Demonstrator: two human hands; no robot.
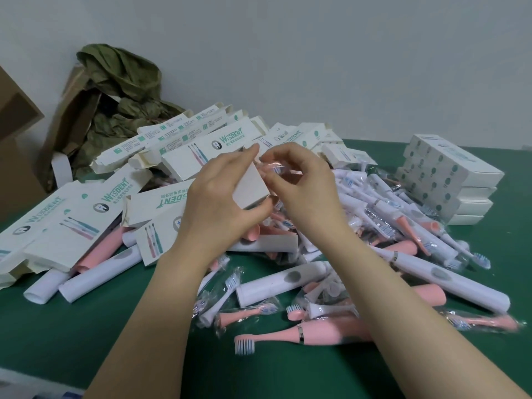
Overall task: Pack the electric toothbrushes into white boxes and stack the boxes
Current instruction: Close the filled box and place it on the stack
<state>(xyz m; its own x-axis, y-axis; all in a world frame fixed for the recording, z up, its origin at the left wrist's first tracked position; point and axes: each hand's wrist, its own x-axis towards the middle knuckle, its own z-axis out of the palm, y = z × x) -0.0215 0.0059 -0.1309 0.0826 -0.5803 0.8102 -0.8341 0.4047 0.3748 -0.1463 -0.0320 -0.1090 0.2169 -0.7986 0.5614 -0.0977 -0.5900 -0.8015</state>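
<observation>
Head camera view: a person's left hand (213,197) grips a white box (250,187) by one end, thumb curled beneath it and fingers curled over its top. The right hand (299,182) pinches a plastic-wrapped brush head (275,169) between thumb and forefinger, right at the box's end, and the two hands nearly touch.

Directly under both hands, and spreading away to the right of the right hand, lies a loose pile of toothbrushes (374,214), pink and white, many of them in clear wrap. A white toothbrush handle (276,286) lies between the two forearms, nearer the person than the hands, and a pink toothbrush (302,332) lies nearer still, partly under the right forearm.

Well to the right of the right hand stands a stack of closed boxes (449,180), several layers high. Beyond and to the left of the left hand sprawls a heap of printed cartons (201,139), some with end flaps open. All of it rests on a green table cover (86,326).

Far beyond the left hand, a crumpled olive cloth (121,90) slumps against the wall, with a brown cardboard carton (17,116) at the left edge.
</observation>
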